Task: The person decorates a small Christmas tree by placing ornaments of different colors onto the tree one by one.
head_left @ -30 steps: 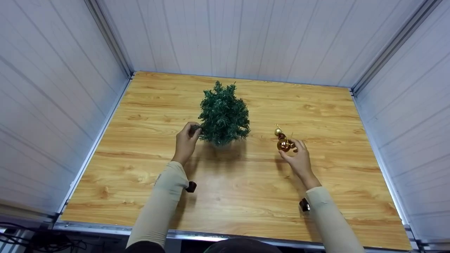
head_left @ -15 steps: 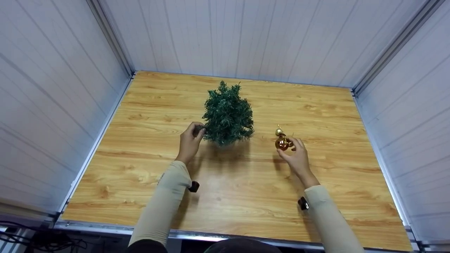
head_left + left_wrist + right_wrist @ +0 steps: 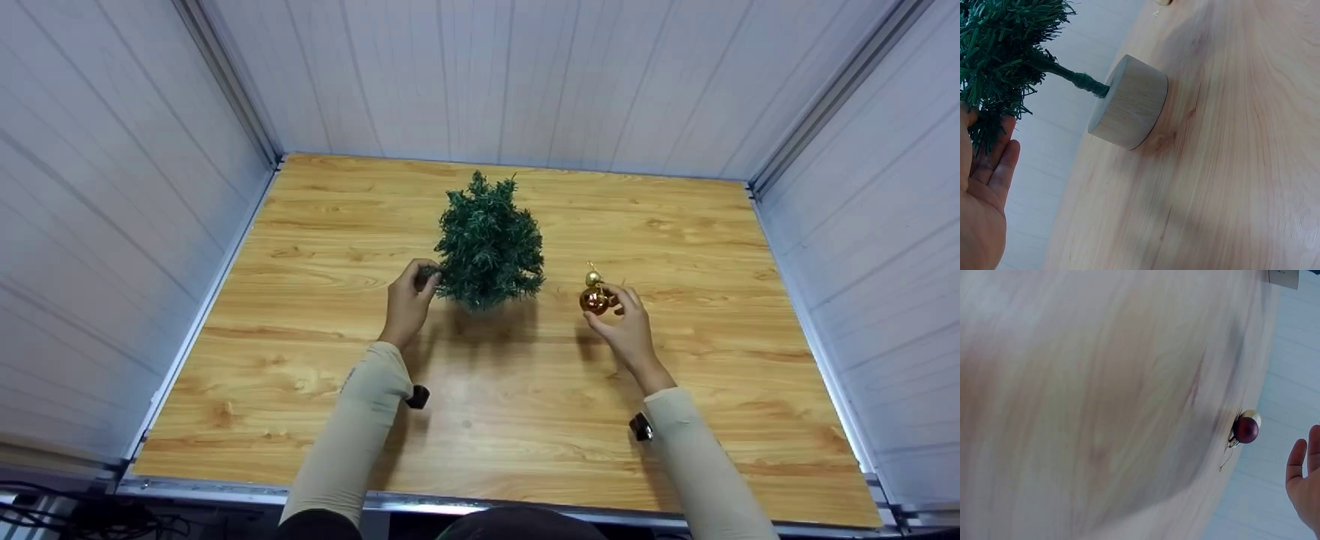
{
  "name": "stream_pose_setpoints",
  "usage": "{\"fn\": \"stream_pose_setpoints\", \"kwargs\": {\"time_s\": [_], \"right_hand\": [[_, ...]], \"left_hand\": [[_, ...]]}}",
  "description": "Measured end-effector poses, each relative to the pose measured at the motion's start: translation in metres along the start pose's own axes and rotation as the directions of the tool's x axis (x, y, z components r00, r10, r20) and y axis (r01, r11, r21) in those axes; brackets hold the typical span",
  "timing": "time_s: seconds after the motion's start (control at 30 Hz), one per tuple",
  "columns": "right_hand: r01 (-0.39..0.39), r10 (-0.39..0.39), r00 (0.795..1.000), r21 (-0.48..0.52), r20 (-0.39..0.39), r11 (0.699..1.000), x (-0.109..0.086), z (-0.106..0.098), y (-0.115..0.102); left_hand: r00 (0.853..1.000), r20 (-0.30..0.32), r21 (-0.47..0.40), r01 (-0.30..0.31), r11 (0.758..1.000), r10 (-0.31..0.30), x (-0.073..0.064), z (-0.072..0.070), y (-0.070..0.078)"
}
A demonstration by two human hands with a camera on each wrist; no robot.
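Observation:
A small artificial Christmas tree (image 3: pixel 491 244) stands near the middle of the table. Its round wooden base (image 3: pixel 1131 107) shows in the left wrist view. At the tree's left side my left hand (image 3: pixel 407 304) pinches a low branch tip between thumb and fingers. Over to the right, my right hand (image 3: pixel 628 330) holds a shiny amber-gold bauble (image 3: pixel 594 301) by its side. A smaller gold bauble (image 3: pixel 593 277) is just beyond it. In the right wrist view a dark red bauble (image 3: pixel 1246 430) lies in front of a pale gold one; the held bauble is out of that view.
The wood-grain table (image 3: pixel 300 420) has white panel walls (image 3: pixel 480 82) at its back and sides. A metal edge strip (image 3: pixel 202 491) runs along the front. Dark cables (image 3: pixel 97 517) hang beyond the front left corner.
The tree and my left hand have shifted slightly right together. My right hand has moved a little left and away from me, carrying the amber-gold bauble.

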State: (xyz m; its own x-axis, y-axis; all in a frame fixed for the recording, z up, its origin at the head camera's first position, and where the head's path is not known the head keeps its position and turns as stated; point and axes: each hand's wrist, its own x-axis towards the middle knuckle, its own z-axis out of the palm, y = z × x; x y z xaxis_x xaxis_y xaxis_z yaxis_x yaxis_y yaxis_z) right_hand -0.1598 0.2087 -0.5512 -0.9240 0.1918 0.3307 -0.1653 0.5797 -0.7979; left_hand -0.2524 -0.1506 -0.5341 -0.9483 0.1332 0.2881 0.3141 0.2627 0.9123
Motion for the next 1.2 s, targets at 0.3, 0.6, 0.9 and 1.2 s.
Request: {"fn": "stream_pose_setpoints", "kwargs": {"time_s": [0.3,0.6,0.9,1.2], "right_hand": [[-0.001,0.001,1.0,0.005,0.008,1.0,0.004,0.011,-0.011],[0.018,-0.019,0.999,0.032,0.028,0.999,0.011,0.017,-0.015],[0.042,-0.043,0.999,0.053,0.027,0.998,0.014,0.022,-0.019],[0.051,-0.052,0.998,0.038,0.03,0.998,0.015,0.026,-0.023]], "left_hand": [[1.0,-0.002,-0.027,0.01,1.0,-0.011,0.003,0.001,-0.003],[1.0,-0.019,-0.031,0.002,1.0,-0.003,0.002,0.004,-0.004],[1.0,-0.004,-0.034,-0.023,0.999,0.023,0.001,0.005,-0.004],[1.0,-0.008,-0.053,-0.022,0.998,0.022,0.001,0.004,-0.007]]}}
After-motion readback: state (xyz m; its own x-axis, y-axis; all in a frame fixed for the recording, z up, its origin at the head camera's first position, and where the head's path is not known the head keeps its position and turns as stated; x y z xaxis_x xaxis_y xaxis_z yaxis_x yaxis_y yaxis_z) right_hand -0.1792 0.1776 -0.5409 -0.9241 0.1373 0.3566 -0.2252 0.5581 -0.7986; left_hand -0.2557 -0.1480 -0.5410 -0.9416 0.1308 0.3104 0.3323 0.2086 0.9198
